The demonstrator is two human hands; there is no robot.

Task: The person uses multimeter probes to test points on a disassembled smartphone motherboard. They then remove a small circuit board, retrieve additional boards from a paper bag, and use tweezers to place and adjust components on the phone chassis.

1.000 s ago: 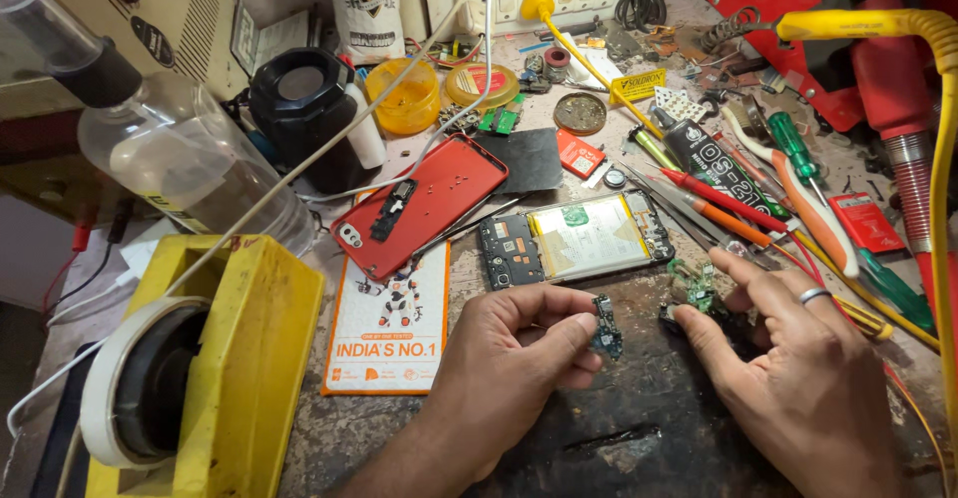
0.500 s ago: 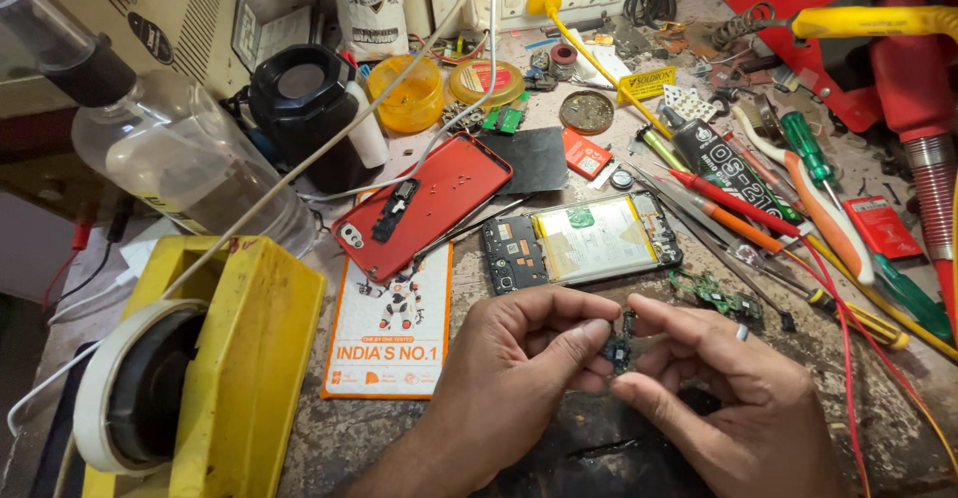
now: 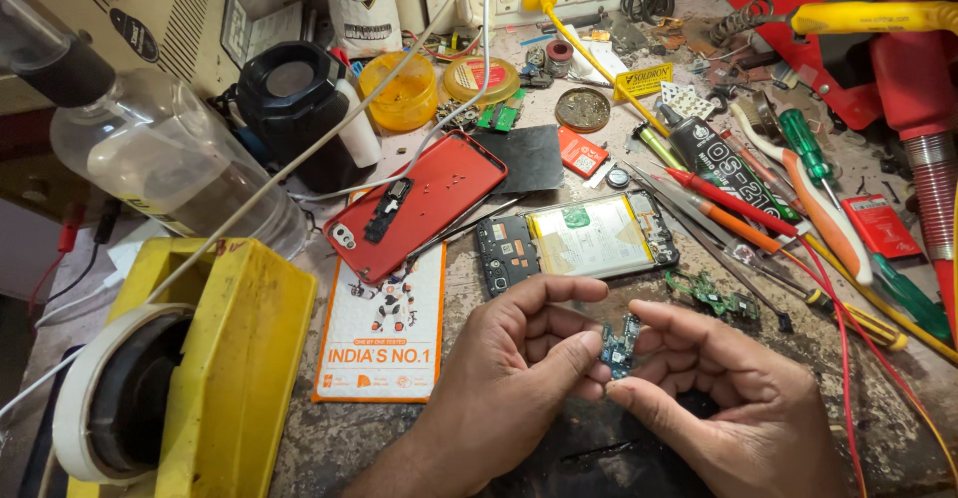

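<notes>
A small dark circuit board [image 3: 619,343] is pinched between the fingertips of my left hand [image 3: 509,378] and my right hand [image 3: 728,398], low in the middle of the head view. Just beyond my fingers lies an opened phone [image 3: 579,239] with its battery and boards showing. A red phone back cover [image 3: 414,204] rests to its left, partly on an orange and white booklet [image 3: 384,333]. Another small green circuit board [image 3: 714,293] lies on the bench right of the phone.
A yellow tape dispenser [image 3: 190,368] fills the lower left, with a clear bottle [image 3: 150,159] behind it. Screwdrivers [image 3: 813,164], tweezers, a black tube [image 3: 718,159], red wires and a yellow-handled tool [image 3: 858,19] crowd the right. Yellow tins [image 3: 399,89] and a black round object [image 3: 294,99] stand at the back.
My right hand came off the bench near the green board and met my left hand. Both now pinch the small board, raised slightly and turned more upright.
</notes>
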